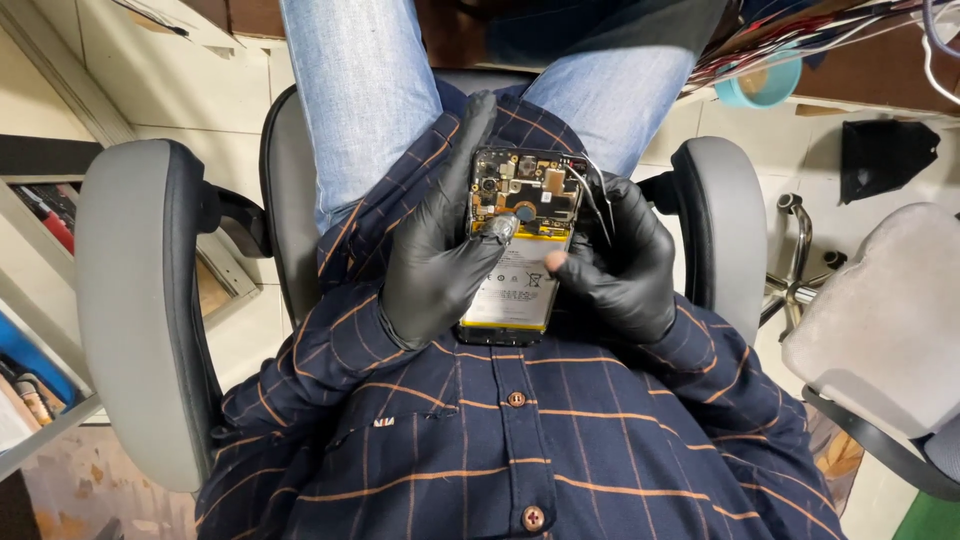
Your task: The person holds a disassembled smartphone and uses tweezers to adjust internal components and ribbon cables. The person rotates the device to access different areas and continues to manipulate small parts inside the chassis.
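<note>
Black gloves cover both hands, which meet over the lap of a person seated in a grey-armed office chair (pixel 140 300); the left hand (pixel 435 250) wraps around the left edge of an opened phone (pixel 515 245), its thumb, wrapped at the tip in grey tape, pressed on the boundary between circuit board and battery; the right hand (pixel 620 265) cups the phone's right edge and grips thin metal tweezers (pixel 600 195), whose tips lie near the top right corner of the board; one bare fingertip shows through the right glove beside the white battery; the phone is held upright above a navy checked shirt (pixel 500 430), back cover off, between blue-jeaned knees.
</note>
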